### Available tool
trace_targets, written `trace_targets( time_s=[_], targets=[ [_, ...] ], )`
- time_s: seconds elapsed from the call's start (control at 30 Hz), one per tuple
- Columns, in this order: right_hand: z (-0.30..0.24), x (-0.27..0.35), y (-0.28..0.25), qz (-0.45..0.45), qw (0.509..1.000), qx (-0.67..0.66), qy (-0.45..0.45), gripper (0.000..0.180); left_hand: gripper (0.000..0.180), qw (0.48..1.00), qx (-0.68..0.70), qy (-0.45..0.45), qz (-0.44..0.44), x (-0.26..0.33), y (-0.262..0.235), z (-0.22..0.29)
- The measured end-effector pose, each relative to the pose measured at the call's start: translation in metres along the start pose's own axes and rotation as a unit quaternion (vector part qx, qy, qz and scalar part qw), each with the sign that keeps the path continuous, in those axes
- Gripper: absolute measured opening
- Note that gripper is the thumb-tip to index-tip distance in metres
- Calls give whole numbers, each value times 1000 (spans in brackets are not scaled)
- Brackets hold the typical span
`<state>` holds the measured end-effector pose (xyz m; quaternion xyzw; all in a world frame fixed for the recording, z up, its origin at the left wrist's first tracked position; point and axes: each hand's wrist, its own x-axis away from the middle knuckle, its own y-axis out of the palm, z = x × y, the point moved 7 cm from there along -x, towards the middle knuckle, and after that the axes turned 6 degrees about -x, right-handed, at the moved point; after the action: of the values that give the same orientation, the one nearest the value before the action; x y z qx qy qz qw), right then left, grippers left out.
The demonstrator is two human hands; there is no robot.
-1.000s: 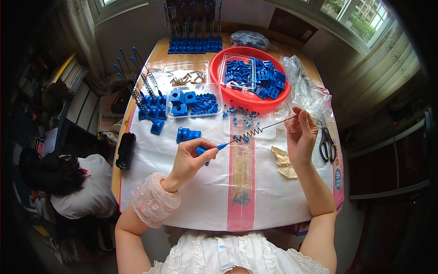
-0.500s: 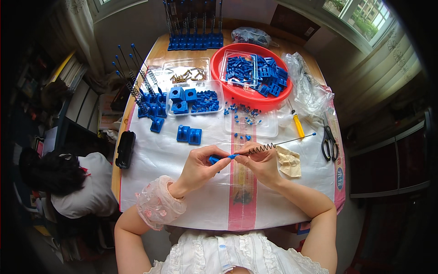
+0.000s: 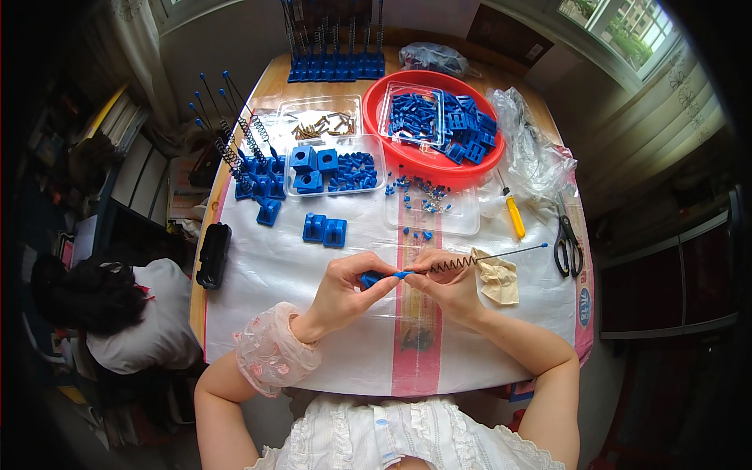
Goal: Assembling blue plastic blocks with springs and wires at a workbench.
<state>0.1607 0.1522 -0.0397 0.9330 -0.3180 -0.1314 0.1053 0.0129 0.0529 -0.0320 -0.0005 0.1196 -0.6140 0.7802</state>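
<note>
My left hand point(image 3: 346, 288) is closed around a blue plastic part point(image 3: 371, 278), most of it hidden by the fingers. Meeting it tip to tip, my right hand point(image 3: 448, 288) pinches the coil end of a dark spring rod point(image 3: 454, 265). From the coil a thin straight wire runs out to the right and ends in a small blue tip. The coil's inner end sits at the blue part between both hands' fingertips; how they join is hidden. Beyond my left hand two blue brackets point(image 3: 324, 230) stand side by side. A crumpled beige cloth point(image 3: 499, 280) lies just right of my right hand.
A red basin point(image 3: 373, 139) holds many blue parts. Clear plastic boxes point(image 3: 381, 178) carry blue pieces, screws point(image 3: 323, 125) and small fittings. Blue stands with springs point(image 3: 261, 177) rise at left and back. A yellow screwdriver point(image 3: 514, 217), scissors point(image 3: 567, 246) and black case point(image 3: 214, 256) lie about. A person point(image 3: 145, 321) sits at left.
The spring rod has tilted lower on its right side, its blue tip dropping slightly. Both hands have stayed nearly in place, still gripping.
</note>
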Motion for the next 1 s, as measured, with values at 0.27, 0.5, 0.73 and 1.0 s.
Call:
trace_targets(
  time_s=[0.27,0.5,0.73,1.0],
  targets=[
    [0,0,0,-1,1000,5,-6,11,10,1000,6,-15,-7,0,2,-1],
    [1,0,-2,5,1000,23,-5,9,9,1000,10,-12,-8,0,3,0],
    [-5,-1,-2,15,999,42,5,8,10,1000,9,-13,-14,0,2,6],
    [-48,-9,-9,38,998,51,6,13,54,997,-19,77,-7,5,3,31]
  ],
)
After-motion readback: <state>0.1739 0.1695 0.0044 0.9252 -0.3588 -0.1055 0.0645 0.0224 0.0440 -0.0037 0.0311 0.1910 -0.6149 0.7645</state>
